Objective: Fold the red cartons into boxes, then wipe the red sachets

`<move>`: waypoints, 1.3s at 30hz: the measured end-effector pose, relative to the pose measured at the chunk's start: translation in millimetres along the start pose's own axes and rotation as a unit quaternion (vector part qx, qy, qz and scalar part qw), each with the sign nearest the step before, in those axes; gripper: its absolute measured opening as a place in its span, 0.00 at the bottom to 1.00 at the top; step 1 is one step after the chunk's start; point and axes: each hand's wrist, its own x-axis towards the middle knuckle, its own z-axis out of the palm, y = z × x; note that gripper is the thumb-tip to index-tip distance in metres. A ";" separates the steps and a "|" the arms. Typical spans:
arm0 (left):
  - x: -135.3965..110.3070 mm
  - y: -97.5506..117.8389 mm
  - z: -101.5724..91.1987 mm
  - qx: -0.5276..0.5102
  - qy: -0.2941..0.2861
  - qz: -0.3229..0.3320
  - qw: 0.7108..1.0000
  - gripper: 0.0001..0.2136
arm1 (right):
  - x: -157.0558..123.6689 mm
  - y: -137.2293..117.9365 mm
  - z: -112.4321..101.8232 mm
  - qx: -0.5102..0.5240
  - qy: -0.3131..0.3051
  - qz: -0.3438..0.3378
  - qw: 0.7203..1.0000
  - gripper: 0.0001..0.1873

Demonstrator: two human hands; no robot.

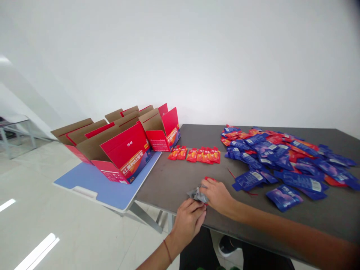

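At the near edge of the dark table [174, 180] my left hand [188, 221] and my right hand [218, 195] meet on a small packet [197, 195] with a silvery-grey side and a red edge. Both hands have their fingers closed on it. A row of small red-orange packets [197, 154] lies flat on the table just beyond my hands. To the right spreads a big loose heap of blue and red packets [284, 157].
Several open red cardboard boxes [123, 144] with brown insides stand at the left, partly on a blue board [101, 183] that juts past the table's left edge. A white wall runs behind. The pale tiled floor [56, 225] lies to the left.
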 end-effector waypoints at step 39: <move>56.1 20.1 -38.7 0.106 -0.150 -0.079 0.980 0.12 | -180.7 114.7 -47.4 0.211 0.387 0.238 0.865 0.08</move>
